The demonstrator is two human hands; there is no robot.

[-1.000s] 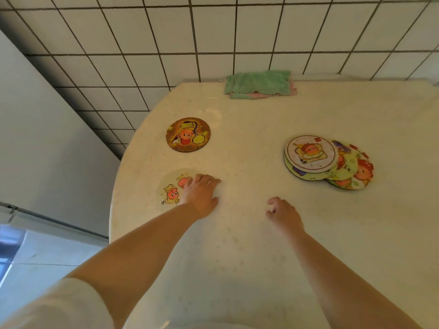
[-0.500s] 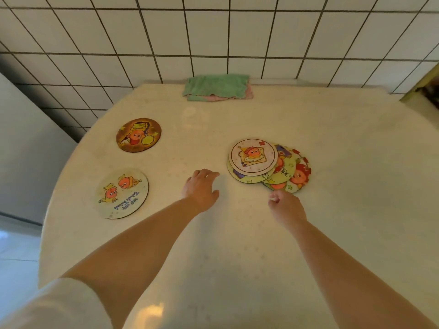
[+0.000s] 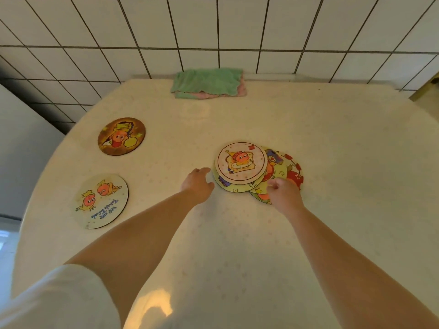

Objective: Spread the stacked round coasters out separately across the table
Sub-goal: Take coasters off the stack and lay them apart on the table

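Tabletop (image 3: pixel 332 162) clutter: folded cloth (image 3: pixel 209 83) behind pile (image 3: pixel 256 172), hands (image 3: pixel 198 186) flanking.

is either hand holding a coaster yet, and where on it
Neither clearly grips one. Left hand sits at the pile's near-left edge; right hand covers its near-right edge, hold unclear.

two loose coasters: brown coaster (image 3: pixel 121 136), white coaster (image 3: pixel 101 201). one overlapping pile (image 3: pixel 256 173), at least four coasters showing. two hands: left hand (image 3: pixel 197 185), right hand (image 3: pixel 283 194). one folded cloth (image 3: pixel 207 83).
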